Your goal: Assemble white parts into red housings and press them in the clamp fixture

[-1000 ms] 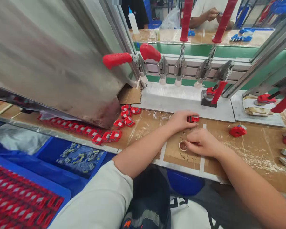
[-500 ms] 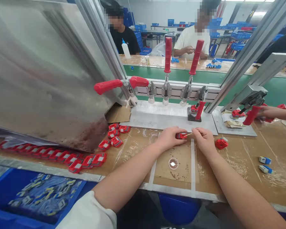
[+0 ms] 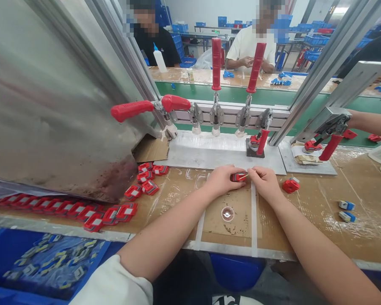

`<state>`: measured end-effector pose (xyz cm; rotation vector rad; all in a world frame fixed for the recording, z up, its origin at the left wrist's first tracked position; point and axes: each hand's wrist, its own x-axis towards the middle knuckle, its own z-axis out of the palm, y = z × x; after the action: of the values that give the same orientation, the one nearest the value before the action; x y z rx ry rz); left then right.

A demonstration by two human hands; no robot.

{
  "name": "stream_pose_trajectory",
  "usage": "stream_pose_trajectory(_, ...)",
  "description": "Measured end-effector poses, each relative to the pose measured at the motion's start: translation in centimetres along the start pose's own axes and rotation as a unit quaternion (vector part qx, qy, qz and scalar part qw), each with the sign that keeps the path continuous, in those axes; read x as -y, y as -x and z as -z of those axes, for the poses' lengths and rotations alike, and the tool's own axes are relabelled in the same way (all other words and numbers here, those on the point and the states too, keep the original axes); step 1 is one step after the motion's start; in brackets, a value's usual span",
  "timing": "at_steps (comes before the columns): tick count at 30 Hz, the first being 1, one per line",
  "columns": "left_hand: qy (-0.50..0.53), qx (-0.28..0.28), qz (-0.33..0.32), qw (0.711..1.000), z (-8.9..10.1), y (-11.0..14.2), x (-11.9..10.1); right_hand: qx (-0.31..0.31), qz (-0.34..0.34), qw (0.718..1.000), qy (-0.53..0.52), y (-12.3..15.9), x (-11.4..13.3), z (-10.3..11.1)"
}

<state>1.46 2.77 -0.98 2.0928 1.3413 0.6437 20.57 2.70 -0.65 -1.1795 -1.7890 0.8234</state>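
Red pc (image 3: 238, 177) in L hand (image 3: 221, 181), axis sideways, stick (image 3: 244, 176) pointing L

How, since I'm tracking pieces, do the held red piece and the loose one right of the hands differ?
The held red piece is in the left hand; the loose red piece lies on the bench. The stick in the right hand points at the held piece; no hand touches the loose one. Both are mainly red.

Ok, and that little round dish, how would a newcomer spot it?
From the red-handled clamps, drop to the brown bench. Between two pale tape strips, nearer the edge than the left hand, lies the small dish. It is round; the red pieces nearby are boxy.
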Motion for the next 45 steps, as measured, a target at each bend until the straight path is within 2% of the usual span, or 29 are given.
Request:
stream_pose_trajectory(5,0.005,0.007,0.007,1.000,0.2,0.1,-0.3,-0.015,0.018,0.998,0.061,0.1,0.0,0.7)
stream_pose_trajectory(10,0.001,0.015,0.012,1.000,0.5,0.2,-0.7,-0.040,0.067,0.989,0.123,0.1,-0.1,0.8)
stream_pose_trajectory(14,-0.011,0.022,0.001,1.000,0.5,0.2,-0.7,-0.050,0.077,0.988,0.127,0.1,0.3,0.7)
stream_pose_trajectory(17,0.007,0.021,0.008,1.000,0.3,0.2,-0.5,-0.053,0.099,0.990,0.084,0.4,1.1,0.9)
stream_pose_trajectory(18,0.020,0.017,0.012,1.000,0.2,0.2,-0.4,-0.037,0.114,0.991,0.059,0.6,1.4,1.0)
stream_pose_trajectory(20,0.047,0.004,0.023,0.999,0.2,0.2,-0.3,0.049,0.158,0.986,0.015,1.3,2.1,0.9)
stream_pose_trajectory(22,0.071,-0.011,0.037,0.997,0.2,0.3,-0.1,0.173,0.201,0.964,0.018,2.1,2.7,0.4)
stream_pose_trajectory(24,0.091,-0.025,0.048,0.994,0.2,0.3,0.0,0.256,0.231,0.936,0.074,2.8,3.3,-0.5)
stream_pose_trajectory(27,0.123,-0.046,0.045,0.990,0.4,0.3,0.0,0.290,0.260,0.897,0.208,3.4,4.3,-1.7)
stream_pose_trajectory(29,0.140,-0.058,0.044,0.987,0.6,0.2,0.1,0.288,0.243,0.880,0.290,3.7,4.9,-1.8)
stream_pose_trajectory(31,0.157,-0.063,0.048,0.984,0.7,0.0,0.3,0.254,0.192,0.891,0.325,4.1,5.0,-1.0)
stream_pose_trajectory(33,0.174,-0.068,0.049,0.981,0.8,-0.3,0.7,0.169,0.141,0.925,0.311,5.2,4.3,1.0)
stream_pose_trajectory(35,0.187,-0.073,0.039,0.979,0.9,-0.5,1.1,0.021,0.086,0.953,0.290,7.2,3.0,4.3)
stream_pose_trajectory(36,0.194,-0.076,0.035,0.977,0.9,-0.5,1.2,-0.069,0.050,0.953,0.290,8.5,2.0,6.3)
stream_pose_trajectory(37,0.203,-0.077,0.034,0.976,0.9,-0.5,1.2,-0.158,0.003,0.941,0.300,9.9,0.9,8.4)
stream_pose_trajectory(38,0.216,-0.073,0.036,0.973,0.9,-0.4,1.0,-0.238,-0.048,0.914,0.324,11.3,-0.3,10.6)
stream_pose_trajectory(39,0.233,-0.064,0.041,0.969,1.0,-0.3,0.8,-0.283,-0.101,0.883,0.360,12.6,-1.5,12.7)
stream_pose_trajectory(40,0.254,-0.052,0.046,0.965,1.0,-0.3,0.5,-0.291,-0.150,0.857,0.397,13.7,-2.7,14.4)
stream_pose_trajectory(42,0.297,-0.020,0.052,0.953,1.0,-0.2,-0.2,-0.255,-0.212,0.831,0.446,15.6,-4.7,16.8)
stream_pose_trajectory(45,0.348,-0.001,0.046,0.936,0.8,-0.4,-1.0,-0.197,-0.206,0.846,0.451,17.2,-6.3,17.7)
